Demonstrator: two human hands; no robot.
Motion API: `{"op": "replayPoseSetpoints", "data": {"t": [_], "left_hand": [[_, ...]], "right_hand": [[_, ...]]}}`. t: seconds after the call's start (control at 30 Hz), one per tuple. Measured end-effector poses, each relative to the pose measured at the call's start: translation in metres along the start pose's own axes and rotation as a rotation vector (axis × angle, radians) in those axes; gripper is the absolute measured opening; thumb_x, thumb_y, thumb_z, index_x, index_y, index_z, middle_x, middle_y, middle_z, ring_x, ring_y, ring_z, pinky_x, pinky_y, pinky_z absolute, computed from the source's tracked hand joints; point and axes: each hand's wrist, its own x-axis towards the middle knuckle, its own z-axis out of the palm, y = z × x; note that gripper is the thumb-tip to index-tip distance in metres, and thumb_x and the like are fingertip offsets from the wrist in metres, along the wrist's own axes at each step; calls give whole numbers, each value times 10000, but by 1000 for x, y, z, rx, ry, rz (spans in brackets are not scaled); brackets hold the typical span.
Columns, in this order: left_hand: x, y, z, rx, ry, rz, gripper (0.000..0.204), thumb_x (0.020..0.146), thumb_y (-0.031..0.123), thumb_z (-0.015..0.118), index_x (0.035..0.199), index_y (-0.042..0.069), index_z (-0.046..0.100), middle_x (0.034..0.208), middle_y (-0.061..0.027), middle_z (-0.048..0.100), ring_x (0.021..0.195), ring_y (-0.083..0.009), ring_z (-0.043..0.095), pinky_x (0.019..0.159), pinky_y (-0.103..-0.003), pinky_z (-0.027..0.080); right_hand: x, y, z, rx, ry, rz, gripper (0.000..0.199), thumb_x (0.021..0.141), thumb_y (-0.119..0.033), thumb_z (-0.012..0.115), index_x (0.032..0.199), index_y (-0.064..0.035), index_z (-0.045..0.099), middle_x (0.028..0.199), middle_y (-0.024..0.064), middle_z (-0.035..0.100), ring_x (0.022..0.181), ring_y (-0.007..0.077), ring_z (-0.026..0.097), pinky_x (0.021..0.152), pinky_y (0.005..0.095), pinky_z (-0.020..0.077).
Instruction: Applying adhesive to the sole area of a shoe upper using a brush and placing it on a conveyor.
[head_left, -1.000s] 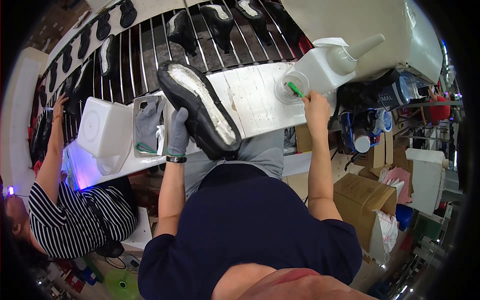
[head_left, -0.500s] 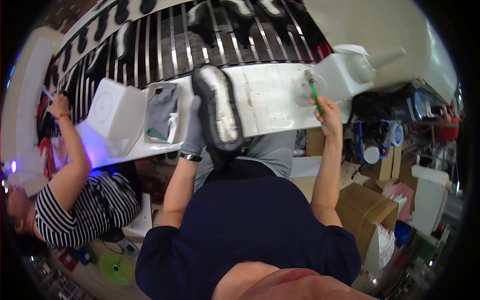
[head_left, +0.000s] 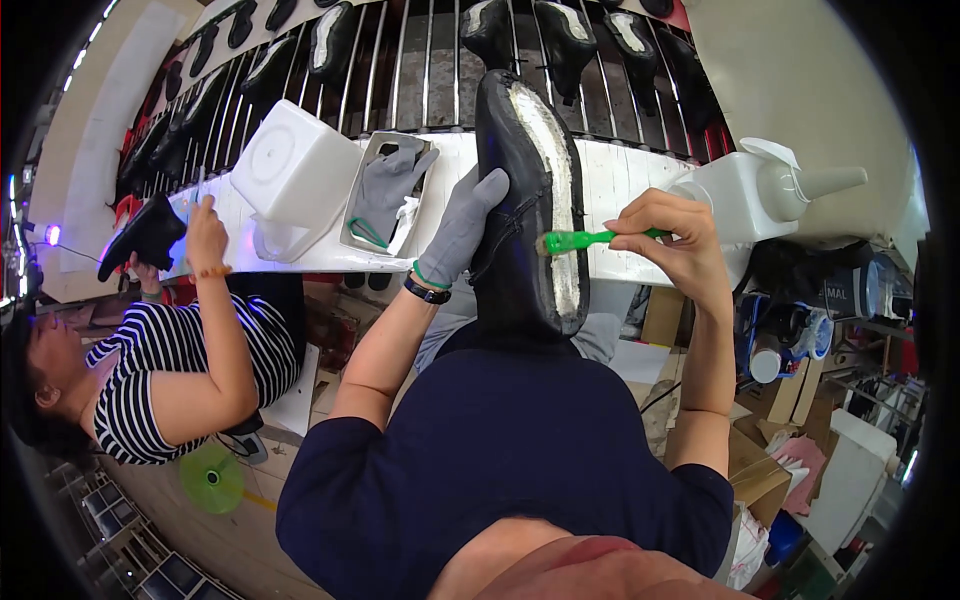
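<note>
A black shoe upper (head_left: 507, 225), with a whitish strip along its underside, is tilted over the near edge of the white bench. My left hand (head_left: 462, 225), in a grey glove, is closed around its left side, thumb on top. A green-handled brush (head_left: 580, 240) is pinched in the bare fingers of my right hand (head_left: 675, 235). Its bristles touch the edge of the pale strip on the shoe's underside. Just beyond my left hand, a white tray (head_left: 349, 233) holds a grey glove (head_left: 390, 185) and a green band.
A slatted rack (head_left: 425, 60) bearing several black shoes runs behind the bench. White plastic containers stand left (head_left: 290, 165) and right (head_left: 735, 190). At left, a co-worker in a striped top (head_left: 240, 330) handles a black shoe. A cardboard box (head_left: 755, 470) lies low at right.
My right hand has brought the brush from the small clear dish on the bench leftward onto the shoe's underside. The shoe appears further right and more turned. The co-worker now has a shoe in view.
</note>
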Motion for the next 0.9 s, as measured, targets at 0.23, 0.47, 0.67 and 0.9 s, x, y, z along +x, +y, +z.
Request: {"op": "replayPoseSetpoints", "data": {"t": [0.23,0.47,0.67,0.9], "left_hand": [[-4,10,7,165,-34,59,609,909,431,610,1288,-31,491,1125,-70,592,980,-115,563,884,-262,454],[-8,12,11,378,-51,185,769,831,504,678,1337,-30,456,1183,-133,621,1092,-198,584,967,-329,428],[-12,8,7,655,-27,238,786,779,516,708,1357,44,459,1094,-155,677,1010,-294,660,884,-359,487],[-13,13,7,767,-34,234,792,761,491,733,1376,76,456,1085,-138,687,984,-286,671,874,-358,499]], "right_hand": [[20,8,1,-139,120,-43,106,749,6,756,828,35,692,789,78,677,729,154,657,657,267,508],[44,11,0,-168,234,-115,96,773,-25,751,854,12,714,805,71,687,731,143,650,650,254,490],[63,12,0,-117,358,15,94,817,-109,740,859,-25,732,799,14,712,555,21,406,486,218,298],[85,11,-17,-143,340,16,95,811,-123,750,843,-36,734,775,-10,714,546,3,374,472,209,281]]}}
